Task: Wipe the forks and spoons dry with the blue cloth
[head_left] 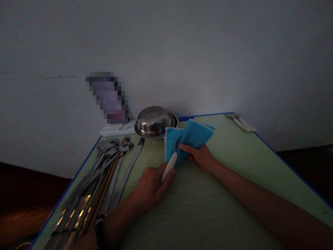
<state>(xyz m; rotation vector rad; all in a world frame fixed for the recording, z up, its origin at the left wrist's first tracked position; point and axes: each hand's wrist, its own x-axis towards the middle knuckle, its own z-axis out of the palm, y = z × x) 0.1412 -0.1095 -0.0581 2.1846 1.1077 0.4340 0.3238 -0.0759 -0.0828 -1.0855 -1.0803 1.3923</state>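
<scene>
My left hand (156,185) is closed round the white handle of a fork (170,166), which points up and away from me. The fork's metal head lies against a blue cloth (197,135) with a pale edge, and the cloth partly covers it. My right hand (199,156) pinches the folded cloth around the fork's head, thumb on top; its other fingers are mostly hidden beneath the cloth. Both hands are above the middle of a pale green table (208,208).
Left of my hands lie several metal spoons, forks and knives (104,170) with wooden chopsticks (105,184). An upturned steel bowl (154,119) stands at the back, beside a white item (117,129) and a blurred-out upright screen (109,97). White-handled utensils (241,123) rest at the far right corner.
</scene>
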